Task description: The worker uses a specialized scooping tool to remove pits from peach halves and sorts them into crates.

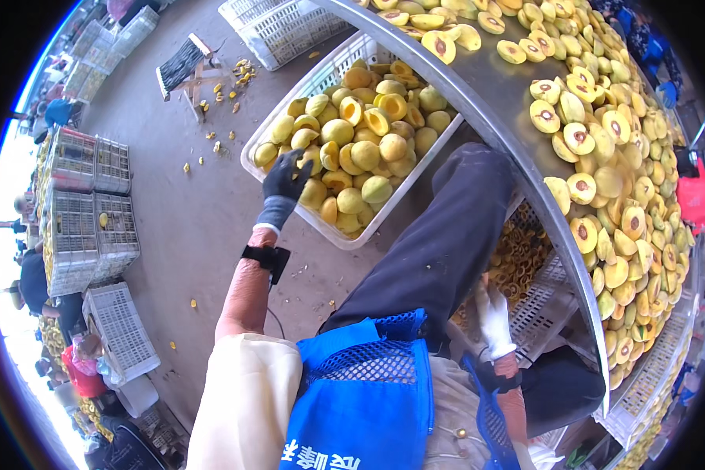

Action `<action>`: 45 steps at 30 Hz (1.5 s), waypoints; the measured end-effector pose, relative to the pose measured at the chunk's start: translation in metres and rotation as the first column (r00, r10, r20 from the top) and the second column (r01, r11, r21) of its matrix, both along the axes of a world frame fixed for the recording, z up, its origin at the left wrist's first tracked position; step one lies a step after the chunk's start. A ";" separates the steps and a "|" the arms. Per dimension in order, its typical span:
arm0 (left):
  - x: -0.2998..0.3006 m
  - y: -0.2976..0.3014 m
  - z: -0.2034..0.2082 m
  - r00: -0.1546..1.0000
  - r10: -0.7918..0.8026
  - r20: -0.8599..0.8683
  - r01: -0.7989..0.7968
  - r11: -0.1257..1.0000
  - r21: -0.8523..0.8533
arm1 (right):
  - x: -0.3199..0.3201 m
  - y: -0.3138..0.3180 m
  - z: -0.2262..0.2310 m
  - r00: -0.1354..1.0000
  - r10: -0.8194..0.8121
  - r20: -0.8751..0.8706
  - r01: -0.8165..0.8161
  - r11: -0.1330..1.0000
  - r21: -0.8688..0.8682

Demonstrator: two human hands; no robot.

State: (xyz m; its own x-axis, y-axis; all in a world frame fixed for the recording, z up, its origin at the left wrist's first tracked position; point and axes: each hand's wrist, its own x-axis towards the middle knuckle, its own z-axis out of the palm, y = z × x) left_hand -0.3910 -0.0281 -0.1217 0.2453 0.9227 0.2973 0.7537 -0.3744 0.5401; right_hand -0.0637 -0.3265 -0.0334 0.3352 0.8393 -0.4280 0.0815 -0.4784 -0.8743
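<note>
My left hand (287, 178), in a dark grey glove, is over the near left rim of a white plastic crate (260, 178). Its fingers are partly bent and apart, with nothing visible in them. Whole and halved yellow peaches (364, 157) fill the crate, some halves showing a hollow where the stone was. My right hand (493, 317), in a white glove, hangs low beside my leg under the table edge, fingers stretched and no object seen in it. Close to it, a lower crate (542, 301) holds small yellow-brown ring-like pieces (518, 254).
A metal table (489, 74) curves along my right, heaped with halved peaches (603, 172), many with stones. Stacked crates (92, 207) stand at left, more crates (282, 31) at the top. A small stool (186, 69) stands near scraps on the floor. Other people work at the far left and right.
</note>
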 end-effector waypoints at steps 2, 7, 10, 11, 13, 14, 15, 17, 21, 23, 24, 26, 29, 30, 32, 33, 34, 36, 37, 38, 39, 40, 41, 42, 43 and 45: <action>0.032 -0.002 0.021 0.986 0.053 -0.159 -0.063 0.996 -0.059 | -0.001 0.001 0.002 0.994 -0.080 -0.078 0.071 0.991 -0.111; 0.053 0.024 0.012 0.953 -0.034 -0.301 -0.021 0.984 -0.178 | 0.001 -0.006 -0.008 0.992 0.066 0.108 -0.077 0.991 0.108; 0.048 0.020 0.014 0.984 0.032 -0.178 -0.038 0.999 -0.028 | 0.004 -0.007 -0.003 0.998 -0.065 -0.010 0.063 0.988 -0.144; 0.044 0.010 0.022 0.997 0.007 -0.077 0.003 0.993 0.121 | 0.004 -0.006 -0.005 0.998 -0.068 -0.017 0.065 0.987 -0.148; 0.025 -0.009 0.011 0.972 -0.047 -0.229 0.076 0.990 0.116 | 0.004 -0.003 -0.008 0.994 -0.096 -0.051 0.089 0.990 -0.109; 0.024 -0.021 0.009 0.930 -0.104 -0.352 0.150 0.983 0.106 | 0.005 -0.003 -0.008 0.994 -0.099 -0.045 0.093 0.989 -0.113; 0.020 -0.040 0.006 0.937 -0.224 -0.268 0.226 0.974 -0.024 | 0.004 -0.003 -0.007 0.998 -0.069 0.002 0.069 0.993 -0.095; 0.012 -0.063 0.005 0.885 -0.413 -0.215 0.396 0.911 -0.118 | 0.003 0.001 -0.003 0.998 -0.039 0.039 0.042 0.997 -0.071; 0.010 -0.081 0.000 0.946 -0.308 -0.105 0.312 0.950 0.023 | 0.004 -0.004 -0.002 0.991 -0.006 0.131 -0.001 0.998 0.057; 0.004 -0.078 -0.009 0.999 -0.044 0.002 0.042 0.973 0.228 | 0.017 -0.012 -0.016 0.907 -0.036 0.420 -0.115 0.937 0.330; -0.001 -0.081 -0.020 0.999 -0.039 0.010 0.035 0.972 0.231 | 0.025 -0.015 -0.024 0.797 -0.120 0.591 -0.195 0.876 0.441; -0.011 -0.094 -0.033 0.764 0.507 0.400 -0.472 0.861 -0.190 | 0.010 -0.003 0.034 0.947 -0.321 0.001 0.320 0.945 -0.067; -0.003 -0.109 -0.037 0.347 0.734 0.584 -0.175 0.662 -0.728 | 0.016 -0.003 0.063 0.903 -0.430 -0.028 0.430 0.896 0.112; 0.007 -0.113 -0.034 0.101 0.805 0.585 0.121 0.574 -0.810 | 0.017 -0.002 0.070 0.893 -0.451 0.010 0.442 0.879 0.181; 0.006 -0.111 -0.037 0.113 0.784 0.610 0.094 0.603 -0.792 | 0.020 0.004 0.082 0.901 -0.387 0.194 0.336 0.908 0.252; -0.001 -0.104 -0.045 0.111 0.781 0.614 0.091 0.608 -0.789 | 0.023 0.006 0.086 0.883 -0.373 0.284 0.306 0.917 0.255; -0.003 -0.097 -0.052 0.112 0.775 0.623 0.097 0.615 -0.783 | 0.030 0.008 0.087 0.843 -0.372 0.389 0.286 0.922 0.262; 0.000 -0.091 -0.057 0.153 0.797 0.585 0.057 0.584 -0.810 | 0.054 0.006 0.080 0.689 -0.326 0.648 0.143 0.937 0.319; 0.010 -0.090 -0.053 0.134 0.806 0.576 0.058 0.574 -0.817 | 0.064 0.004 0.083 0.641 -0.355 0.680 0.224 0.934 0.278; 0.024 -0.089 -0.050 0.122 0.811 0.572 0.075 0.567 -0.820 | 0.079 -0.003 0.082 0.583 -0.388 0.714 0.210 0.921 0.329; 0.008 -0.088 -0.068 0.177 0.767 0.616 0.111 0.607 -0.787 | 0.085 -0.002 0.074 0.533 -0.427 0.730 0.180 0.901 0.396; 0.014 -0.091 -0.072 0.192 0.761 0.620 0.134 0.605 -0.785 | 0.097 -0.009 0.071 0.448 -0.479 0.755 0.166 0.874 0.456; -0.020 -0.100 -0.105 0.815 0.278 0.508 0.057 0.835 -0.547 | 0.105 -0.018 0.078 -0.128 -0.057 0.990 -0.018 0.998 0.055; 0.013 -0.109 -0.077 0.496 0.490 0.717 0.094 0.791 -0.604 | 0.101 -0.012 0.083 -0.130 -0.067 0.989 0.071 0.995 0.076; 0.000 -0.104 -0.074 0.401 0.636 0.659 0.217 0.633 -0.743 | 0.103 -0.009 0.079 -0.132 -0.096 0.987 0.028 0.995 0.100; -0.020 -0.106 -0.077 0.406 0.523 0.749 0.245 0.728 -0.641 | 0.094 0.010 0.079 0.122 -0.205 0.971 0.071 0.978 0.197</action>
State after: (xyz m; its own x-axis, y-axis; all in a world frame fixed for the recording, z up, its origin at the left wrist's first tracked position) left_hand -0.4110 -0.1341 -0.1991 0.0638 0.9317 -0.3577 -0.2608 0.3615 0.8952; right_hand 0.0304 -0.3167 0.0454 0.5243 0.7328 0.4338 0.8415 -0.5237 -0.1324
